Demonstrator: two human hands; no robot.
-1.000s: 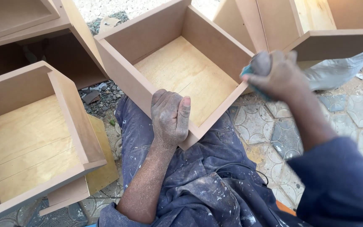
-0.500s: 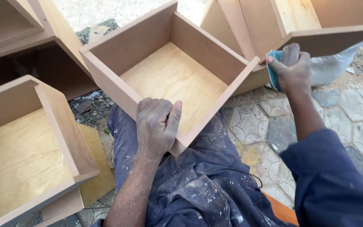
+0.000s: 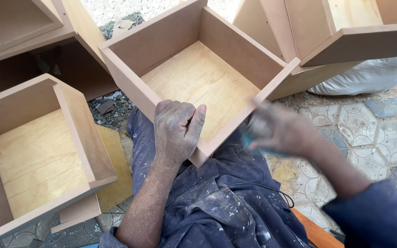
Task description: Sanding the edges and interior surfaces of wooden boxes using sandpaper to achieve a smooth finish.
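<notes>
Going left to right: one open wooden drawer box (image 3: 33, 151) lies on the ground at the left, then the left hand (image 3: 176, 131) is clamped over the near corner of the middle drawer box (image 3: 198, 78) propped on the lap, thumb inside the wall and fingers curled outside, and the blurred right hand (image 3: 279, 131) is closed, it seems, round a small blue sanding pad (image 3: 249, 140) against that box's right outer wall. The step looks like sanding that outer face, which calls for a firm brace at the corner. I count four boxes, the fourth (image 3: 364, 27) at upper right, and one pad.
</notes>
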